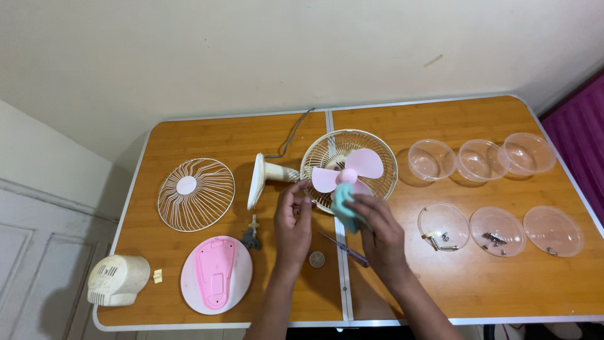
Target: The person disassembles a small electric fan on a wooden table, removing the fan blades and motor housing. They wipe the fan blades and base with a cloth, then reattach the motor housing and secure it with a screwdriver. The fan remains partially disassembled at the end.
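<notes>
A wooden folding table point(207, 135) with a pale metal rim is shown from above, with a small desk fan taken apart across it. At its middle the rear fan guard point(377, 151), a cream wire basket, is seen lying with the pink fan blade point(347, 170) mounted in it and the cream stand point(270, 171) jutting to its left. The blade hub is met by both hands. The left hand point(293, 225) is closed in a pinch at the guard's near rim, beside the blade's left lobe; what, if anything, lies between the fingertips cannot be told. The right hand point(380, 236) is closed round a teal cloth point(343, 208), which is pressed against the blade's lower lobe.

The blade is judged light, thin and somewhat flexible, likely slick plastic; it is best steadied at the hub rather than at a lobe tip. The guard's wires are judged springy and easily bent, so the rim is the safer hold.

Left of the grip, the front guard point(195, 193), a pink-and-white base plate point(216, 274) and a cream motor housing point(117, 279) are laid out. Just below the hands lies a purple-handled screwdriver point(345, 249), and near it a small round cap point(316, 259). Right of the grip, clear plastic tubs point(481, 159) and lids point(497, 230) holding screws are arranged.
</notes>
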